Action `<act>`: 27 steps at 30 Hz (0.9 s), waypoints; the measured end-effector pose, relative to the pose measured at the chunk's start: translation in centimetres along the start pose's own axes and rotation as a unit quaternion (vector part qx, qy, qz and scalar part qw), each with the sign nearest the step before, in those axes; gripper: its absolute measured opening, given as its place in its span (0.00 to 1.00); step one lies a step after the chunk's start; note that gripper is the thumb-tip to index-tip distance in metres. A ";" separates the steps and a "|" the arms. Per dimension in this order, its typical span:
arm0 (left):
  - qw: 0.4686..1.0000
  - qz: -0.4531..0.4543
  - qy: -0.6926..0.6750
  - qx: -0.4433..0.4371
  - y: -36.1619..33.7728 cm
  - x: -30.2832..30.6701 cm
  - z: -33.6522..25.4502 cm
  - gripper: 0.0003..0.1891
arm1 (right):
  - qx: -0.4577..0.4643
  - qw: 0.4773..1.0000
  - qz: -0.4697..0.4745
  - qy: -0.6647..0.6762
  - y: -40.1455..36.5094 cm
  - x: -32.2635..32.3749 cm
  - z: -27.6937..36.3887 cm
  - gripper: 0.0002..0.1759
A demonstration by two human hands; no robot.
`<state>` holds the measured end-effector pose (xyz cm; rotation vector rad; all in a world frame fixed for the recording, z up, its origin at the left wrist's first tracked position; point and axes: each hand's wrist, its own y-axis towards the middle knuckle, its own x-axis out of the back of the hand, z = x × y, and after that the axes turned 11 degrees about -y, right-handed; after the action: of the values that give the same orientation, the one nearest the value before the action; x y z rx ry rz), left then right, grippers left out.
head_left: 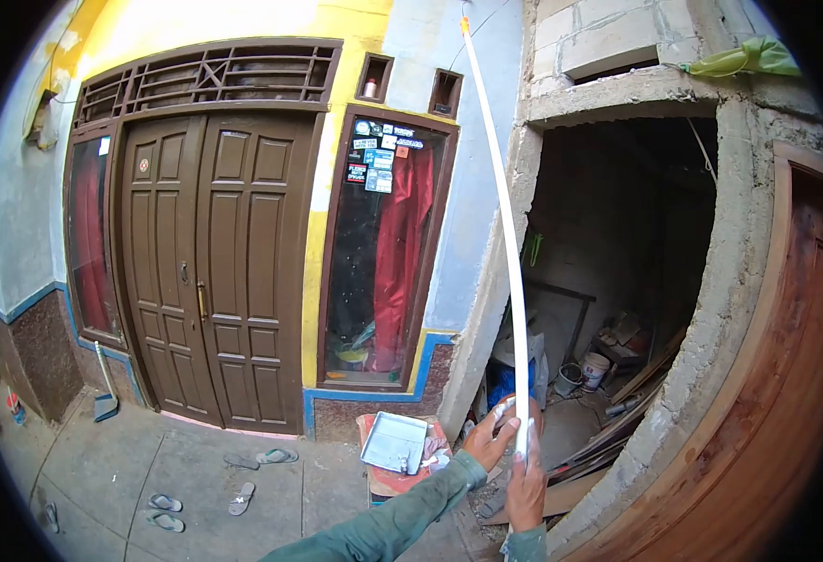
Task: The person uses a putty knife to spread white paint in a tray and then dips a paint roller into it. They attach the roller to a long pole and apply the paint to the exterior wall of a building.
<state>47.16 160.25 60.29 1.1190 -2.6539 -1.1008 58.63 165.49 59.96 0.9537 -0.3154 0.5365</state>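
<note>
A long white pole (508,220) rises from my hands toward the top of the view, with an orange piece at its upper end against the pale blue wall. My right hand (526,492) is wrapped round the pole's lower part. Slightly higher, my left hand (489,440) grips the pole from the left side, its fingers and thumb against it and white smears on the fingers. Green sleeves cover both wrists. Left of my hands, a paint tray (395,442) rests on a small red table (383,482), with crumpled material beside it.
Brown double doors (210,272) and a window with stickers (388,253) are set in the wall. To the right, a rough doorway (617,215) shows buckets (582,375) and wood planks inside. Sandals (241,498) and a dustpan (105,406) lie on the concrete floor.
</note>
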 end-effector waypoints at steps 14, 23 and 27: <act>0.999 -0.013 0.016 0.036 -1.8 3.5 0.4 0.26 | 0.014 1.000 -0.004 0.000 6.6 2.3 2.3 0.25; 0.997 -0.018 -0.022 0.078 1.1 3.5 2.0 0.27 | -0.125 0.987 0.097 -0.015 -5.9 0.9 -3.9 0.26; 0.990 -0.031 -0.076 0.112 4.2 3.6 3.6 0.29 | -0.054 0.987 0.009 -0.154 -16.8 -5.0 -16.4 0.22</act>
<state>40.86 162.07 59.52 1.2053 -2.9420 -0.9516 64.30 169.97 37.05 0.9281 -0.6254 0.3835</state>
